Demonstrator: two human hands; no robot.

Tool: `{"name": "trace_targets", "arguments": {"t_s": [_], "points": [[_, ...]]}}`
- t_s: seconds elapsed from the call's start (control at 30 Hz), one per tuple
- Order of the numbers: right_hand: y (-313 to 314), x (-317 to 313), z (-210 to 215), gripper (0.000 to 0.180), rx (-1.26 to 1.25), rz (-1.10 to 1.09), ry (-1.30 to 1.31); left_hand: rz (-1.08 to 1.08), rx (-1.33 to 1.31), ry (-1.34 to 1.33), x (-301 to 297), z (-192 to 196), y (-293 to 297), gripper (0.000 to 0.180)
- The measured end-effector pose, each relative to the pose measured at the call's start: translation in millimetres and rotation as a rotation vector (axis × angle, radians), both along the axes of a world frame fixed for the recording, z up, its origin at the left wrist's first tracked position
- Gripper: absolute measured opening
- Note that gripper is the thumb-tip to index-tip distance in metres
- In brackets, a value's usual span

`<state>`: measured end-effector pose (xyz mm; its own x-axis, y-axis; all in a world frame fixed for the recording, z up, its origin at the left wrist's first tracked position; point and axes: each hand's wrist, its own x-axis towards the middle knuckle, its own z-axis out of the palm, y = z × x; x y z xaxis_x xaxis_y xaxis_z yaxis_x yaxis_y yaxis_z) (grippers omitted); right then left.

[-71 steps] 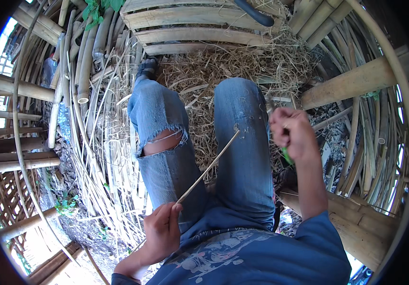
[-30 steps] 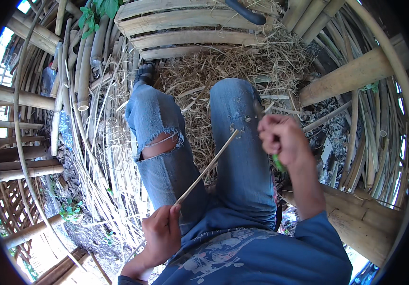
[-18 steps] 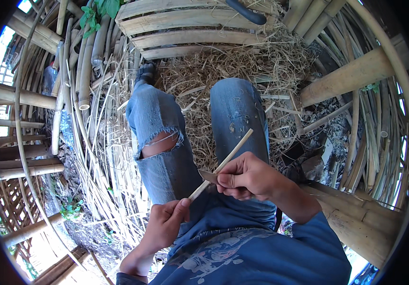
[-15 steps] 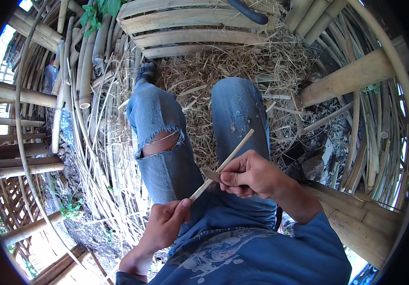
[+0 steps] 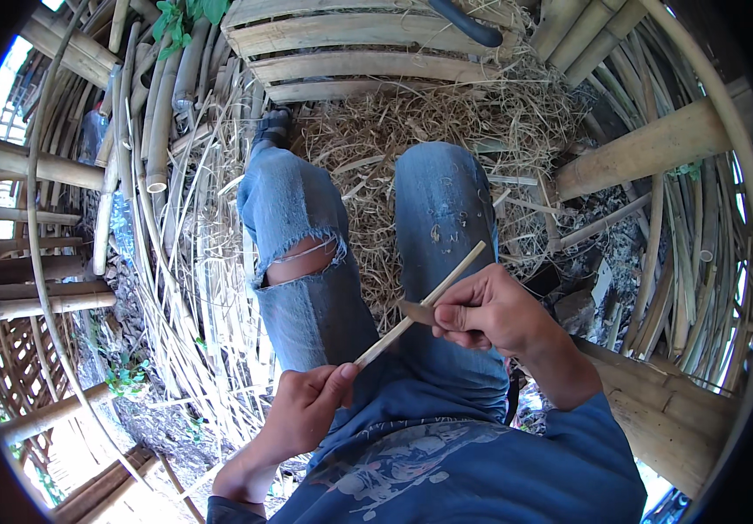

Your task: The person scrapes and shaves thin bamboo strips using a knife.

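Observation:
A thin pale bamboo strip [image 5: 383, 343] slants across my lap, its far end above my right thigh. My left hand [image 5: 311, 403] is closed round the near end, thumb lying along it. In my right hand [image 5: 486, 313] is a small knife [image 5: 417, 312], its short brownish blade pointing left across the strip. The thumb presses on the side of the knife, and its handle is hidden in my fingers. The strip passes between the blade and my right fingers.
Curly bamboo shavings [image 5: 376, 131] cover the ground between and beyond my legs. A slatted bamboo panel [image 5: 368, 65] lies ahead, a dark curved handle [image 5: 473, 26] over it. Long split strips [image 5: 193, 288] are heaped at left. A thick bamboo pole [image 5: 647, 148] juts in at right.
My right hand and the knife have slid up and rightward along the strip, away from my left hand. The strip's far end has shifted slightly right. My left hand has barely moved.

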<state>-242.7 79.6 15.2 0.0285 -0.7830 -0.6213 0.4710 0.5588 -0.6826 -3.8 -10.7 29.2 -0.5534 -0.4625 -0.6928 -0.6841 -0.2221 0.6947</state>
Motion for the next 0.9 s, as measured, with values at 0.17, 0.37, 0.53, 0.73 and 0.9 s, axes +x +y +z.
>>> {"name": "trace_targets", "arguments": {"t_s": [0.17,0.37,0.53,0.73,0.9], "points": [[6.4,-41.9,-0.3,0.02,-0.047,-0.473,0.135,0.005,-0.014,-0.039,17.5,-7.5,-6.4,0.047],[11.6,-40.1,8.6,0.02,-0.056,-0.272,0.2,0.071,0.081,-0.091,28.5,-15.4,-4.0,0.049],[-2.8,19.1,-7.7,0.018,0.011,0.067,-0.021,0.064,0.217,-0.101,15.2,-11.0,-6.8,0.051],[-2.8,13.7,-17.3,0.021,0.026,0.003,-0.174,0.031,0.329,-0.124,15.8,-6.4,-9.6,0.052],[0.1,5.4,-18.6,0.02,0.081,0.033,-0.171,-0.002,0.314,-0.089,14.7,-3.6,-7.7,0.052]]}}
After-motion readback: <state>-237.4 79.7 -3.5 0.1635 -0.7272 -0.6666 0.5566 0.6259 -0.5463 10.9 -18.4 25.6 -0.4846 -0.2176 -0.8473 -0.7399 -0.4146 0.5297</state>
